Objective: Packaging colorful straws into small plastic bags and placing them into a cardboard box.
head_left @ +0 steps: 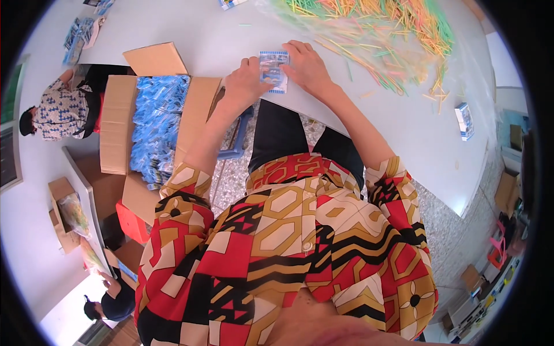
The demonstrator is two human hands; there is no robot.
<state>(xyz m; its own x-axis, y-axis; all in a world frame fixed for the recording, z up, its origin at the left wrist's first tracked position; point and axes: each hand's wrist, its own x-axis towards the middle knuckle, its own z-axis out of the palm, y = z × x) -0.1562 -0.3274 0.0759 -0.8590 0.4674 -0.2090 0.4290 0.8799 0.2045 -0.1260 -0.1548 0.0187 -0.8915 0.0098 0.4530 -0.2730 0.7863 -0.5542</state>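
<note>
A small blue-and-white printed packet (273, 70) lies at the near edge of the white table, between my two hands. My left hand (245, 85) is closed on its left side, the thumb resting across the lower part of the packet. Gripping the right side is my right hand (309, 66), its thumb at the packet's edge and its fingers bent beyond the upper corner. What the packet contains cannot be made out. To the left, an open cardboard box (118, 124) is filled with many similar blue packets (158, 121).
Thin coloured sticks (398, 34) are heaped on clear plastic at the far right of the white table (196, 29). A blue-and-white pack (464, 121) lies near the right edge. A blue stool (238, 138) stands below; two people (63, 112) work at left.
</note>
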